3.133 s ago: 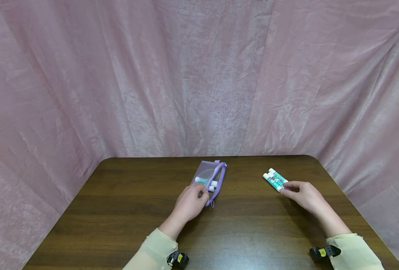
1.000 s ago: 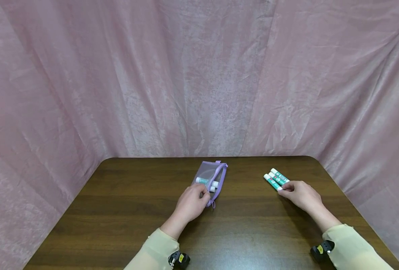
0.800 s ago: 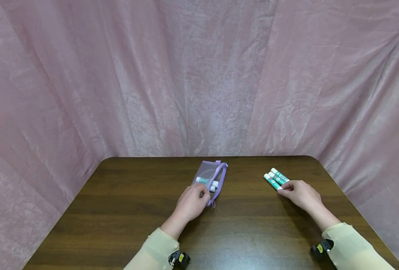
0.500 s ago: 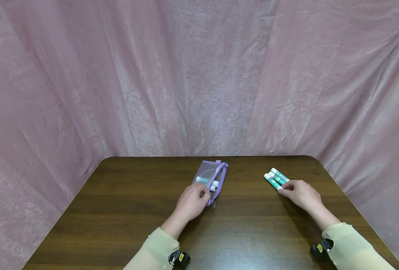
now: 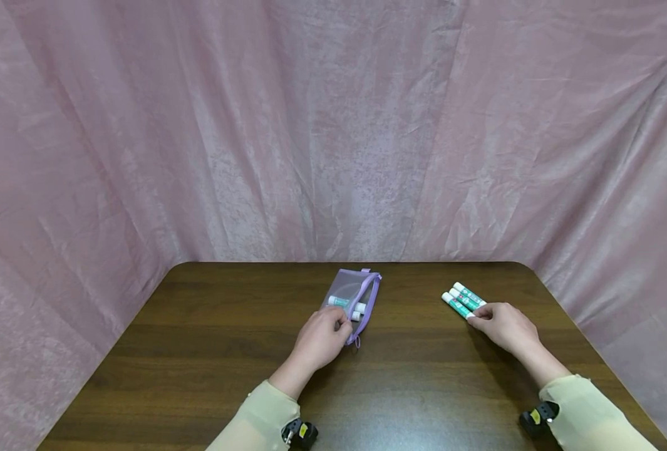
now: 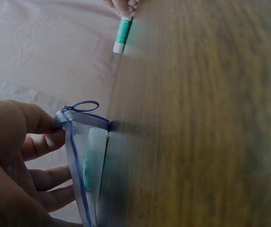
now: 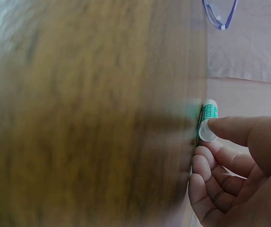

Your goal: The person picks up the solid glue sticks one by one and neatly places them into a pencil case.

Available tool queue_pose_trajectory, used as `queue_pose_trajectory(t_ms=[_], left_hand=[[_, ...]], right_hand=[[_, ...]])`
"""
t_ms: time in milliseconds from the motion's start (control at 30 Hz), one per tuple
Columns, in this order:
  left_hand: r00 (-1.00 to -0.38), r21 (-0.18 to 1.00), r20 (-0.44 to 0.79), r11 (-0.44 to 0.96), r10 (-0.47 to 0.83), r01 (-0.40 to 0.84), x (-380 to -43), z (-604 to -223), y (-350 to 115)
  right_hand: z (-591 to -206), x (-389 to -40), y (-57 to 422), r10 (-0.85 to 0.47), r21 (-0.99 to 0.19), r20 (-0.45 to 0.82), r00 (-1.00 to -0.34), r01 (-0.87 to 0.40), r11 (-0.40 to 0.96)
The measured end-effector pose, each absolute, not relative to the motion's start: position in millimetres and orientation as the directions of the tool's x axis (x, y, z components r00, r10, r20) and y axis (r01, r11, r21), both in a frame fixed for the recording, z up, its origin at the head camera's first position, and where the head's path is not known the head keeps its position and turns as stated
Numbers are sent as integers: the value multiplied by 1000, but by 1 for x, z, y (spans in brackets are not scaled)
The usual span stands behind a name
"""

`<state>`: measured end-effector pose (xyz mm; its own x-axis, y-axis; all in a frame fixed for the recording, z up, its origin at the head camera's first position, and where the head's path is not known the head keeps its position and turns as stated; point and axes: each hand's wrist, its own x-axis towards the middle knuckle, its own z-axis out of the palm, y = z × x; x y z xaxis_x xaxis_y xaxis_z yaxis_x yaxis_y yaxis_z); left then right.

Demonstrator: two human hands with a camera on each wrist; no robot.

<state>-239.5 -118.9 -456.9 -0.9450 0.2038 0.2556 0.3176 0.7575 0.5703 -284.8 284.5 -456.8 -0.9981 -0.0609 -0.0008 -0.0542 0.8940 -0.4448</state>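
Note:
A purple mesh zip pouch [image 5: 341, 284] lies on the table with its zipped mouth gaping to the right. Two white-capped glue sticks [image 5: 339, 302] show inside it. My left hand [image 5: 317, 338] pinches the pouch's near edge between thumb and index finger; in the left wrist view the zip's ring pull [image 6: 84, 106] stands just above the fingertips. Three green and white glue sticks lie side by side, slanted, at the right. My right hand [image 5: 505, 327] pinches the near end of the closest glue stick [image 5: 456, 305], its thumb over the round end [image 7: 208, 130] in the right wrist view.
The brown wooden table [image 5: 209, 351] has rounded far corners. Pink velvety curtains [image 5: 333, 125] hang behind it and at both sides. Bare tabletop separates the pouch from the three sticks. Black wrist cameras [image 5: 538, 418] sit at both sleeves.
Since the earliest frame, the three glue sticks at the right have shifted from bunched to a neater side-by-side row under the right hand. The left hand and pouch have barely moved.

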Motion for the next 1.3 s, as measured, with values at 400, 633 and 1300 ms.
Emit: queue_pose_trajectory(t_ms=[400, 633, 1300], left_hand=[[-947, 566, 251, 763, 202, 313, -240, -459, -119], [-946, 566, 252, 762, 203, 314, -240, -460, -119], [-949, 574, 240, 758, 206, 310, -240, -457, -120]], right_hand=[[-454, -280, 283, -47, -478, 1, -999, -42, 878], [-449, -277, 279, -33, -488, 7, -999, -32, 872], [-437, -274, 254, -66, -524, 92, -994, -105, 845]])
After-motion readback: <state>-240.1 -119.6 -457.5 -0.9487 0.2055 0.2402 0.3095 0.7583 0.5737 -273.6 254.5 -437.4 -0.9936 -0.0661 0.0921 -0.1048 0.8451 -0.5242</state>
